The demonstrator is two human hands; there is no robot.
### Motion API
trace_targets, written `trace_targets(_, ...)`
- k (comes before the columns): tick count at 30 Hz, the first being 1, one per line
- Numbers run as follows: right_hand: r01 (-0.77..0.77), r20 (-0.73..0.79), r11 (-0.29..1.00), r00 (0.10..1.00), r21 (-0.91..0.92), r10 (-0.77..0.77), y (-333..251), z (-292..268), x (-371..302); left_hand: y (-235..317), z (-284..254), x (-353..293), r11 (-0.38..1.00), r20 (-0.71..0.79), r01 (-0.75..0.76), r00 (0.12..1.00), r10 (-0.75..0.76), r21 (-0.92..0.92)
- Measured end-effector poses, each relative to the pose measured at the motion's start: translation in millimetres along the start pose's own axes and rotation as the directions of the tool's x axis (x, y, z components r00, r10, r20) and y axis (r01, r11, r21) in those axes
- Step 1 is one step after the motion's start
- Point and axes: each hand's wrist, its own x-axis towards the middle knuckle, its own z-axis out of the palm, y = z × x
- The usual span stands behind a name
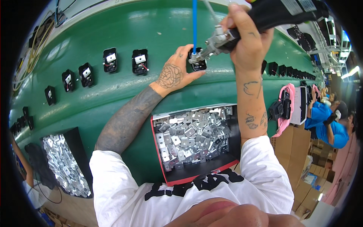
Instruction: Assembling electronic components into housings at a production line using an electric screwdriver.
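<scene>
My right hand [247, 36] is wrapped round a black power screwdriver [221, 41] with a silvery metal nose and a blue tube [194, 24] running up from its tip. That nose reaches down into a small black plastic housing [199, 67] on the green work surface [166, 34]. My left hand [177, 70] grips this housing from its left side, fingers at the far edge and thumb along the near edge. The screwdriver's nose covers much of the housing's inside, so I cannot make out the screw or bracket there.
Before me stands an open red-rimmed box [154, 140] of metal brackets [193, 132]. Another bracket box [84, 151] is at left. Similar housings [140, 62] with brackets line the left; more black housings [291, 72] extend right. People in blue shirts [329, 125] work at far right.
</scene>
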Motion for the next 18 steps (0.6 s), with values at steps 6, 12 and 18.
trace_targets(6,0.048,0.037,0.996,0.998,-0.074,-0.045,10.6,11.1,-2.7,-6.4,-14.7,-13.2,0.998,0.007,0.061,0.998,-0.061,0.016)
trace_targets(12,0.089,0.053,0.993,0.995,-0.073,-0.085,-1.5,-4.7,-2.4,7.8,-5.1,-3.1,0.999,0.025,0.02,0.999,-0.02,0.028)
trace_targets(18,0.012,0.12,1.0,0.993,0.0,-0.012,4.1,-0.1,0.9,7.1,-20.1,-7.1,0.993,0.073,0.121,0.99,-0.121,0.01)
